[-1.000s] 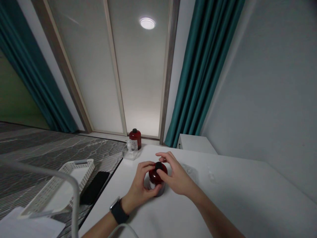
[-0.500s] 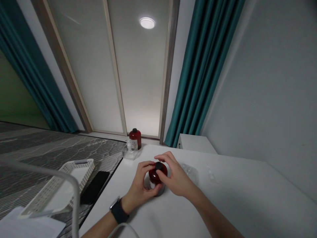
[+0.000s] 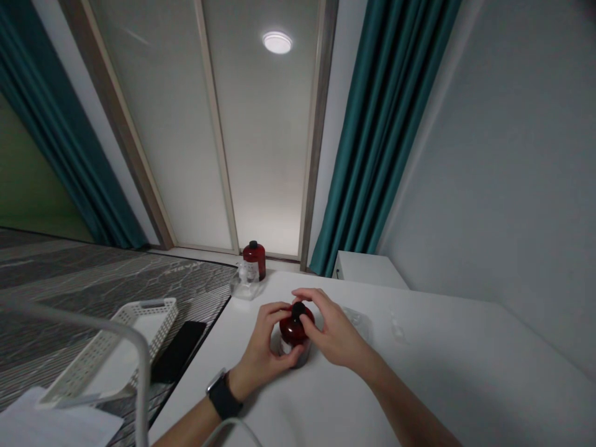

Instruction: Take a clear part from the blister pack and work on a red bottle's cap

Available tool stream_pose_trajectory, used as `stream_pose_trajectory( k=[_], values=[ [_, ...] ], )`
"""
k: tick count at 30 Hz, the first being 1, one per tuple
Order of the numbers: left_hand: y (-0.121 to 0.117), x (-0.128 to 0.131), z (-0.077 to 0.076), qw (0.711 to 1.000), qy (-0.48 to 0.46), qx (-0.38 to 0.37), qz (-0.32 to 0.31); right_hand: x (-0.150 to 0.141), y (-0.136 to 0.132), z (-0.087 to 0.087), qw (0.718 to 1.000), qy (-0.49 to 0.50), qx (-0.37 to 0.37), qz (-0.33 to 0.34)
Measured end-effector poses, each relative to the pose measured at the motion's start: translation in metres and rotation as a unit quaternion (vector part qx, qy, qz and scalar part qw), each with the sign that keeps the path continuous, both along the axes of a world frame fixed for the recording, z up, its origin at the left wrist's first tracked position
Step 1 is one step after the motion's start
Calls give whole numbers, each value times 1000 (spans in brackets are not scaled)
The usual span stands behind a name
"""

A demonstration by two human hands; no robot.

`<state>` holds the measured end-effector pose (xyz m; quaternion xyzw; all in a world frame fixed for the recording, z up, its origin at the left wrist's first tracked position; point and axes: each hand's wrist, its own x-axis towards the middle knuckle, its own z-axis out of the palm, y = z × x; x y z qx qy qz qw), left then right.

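A dark red bottle (image 3: 293, 333) with a black cap (image 3: 298, 310) stands upright on the white table (image 3: 354, 403). My left hand (image 3: 269, 341), a black watch on its wrist, curls around the bottle's body with fingers behind and thumb in front. At the top, my right hand (image 3: 333, 329) has thumb and index finger about the cap, the thumb against its right side. Behind the right hand lies a clear plastic package (image 3: 359, 323), partly hidden. A small clear item (image 3: 398, 329), too faint to name, lies farther right.
A second red bottle (image 3: 255, 257) with a black cap stands at the far left table corner, beside a clear plastic package (image 3: 244, 285). Beyond the left edge are a white basket (image 3: 170, 310), a black flat object (image 3: 179, 352) and white paper (image 3: 60, 422). A grey curved tube (image 3: 142, 372) crosses the lower left.
My right thumb and fingers have shifted slightly at the cap, and the thumb has moved a little right. My left hand stays around the bottle.
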<state>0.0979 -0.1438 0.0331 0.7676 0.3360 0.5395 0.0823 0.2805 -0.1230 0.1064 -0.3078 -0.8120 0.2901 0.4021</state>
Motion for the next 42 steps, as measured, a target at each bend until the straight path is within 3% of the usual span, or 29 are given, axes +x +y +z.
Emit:
stream_pose_trajectory(
  k=[11,21,29,35,38,42],
  values=[
    [0,1,0,1000,-5,11,7,4,9,-3,988,117,-98,-13],
    [-1,2,3,1000,-2,2,9,22,-7,5,997,64,-9,-46],
    [-1,1,6,999,25,1,26,59,-27,-13,986,127,-83,-71],
    [1,0,3,999,34,9,36,101,-26,-26,970,149,-121,-150],
    [3,0,2,998,38,14,47,112,-20,-28,970,140,-74,-185],
    [5,-4,1,998,42,35,39,109,-16,-16,972,95,-7,-213]
  ],
)
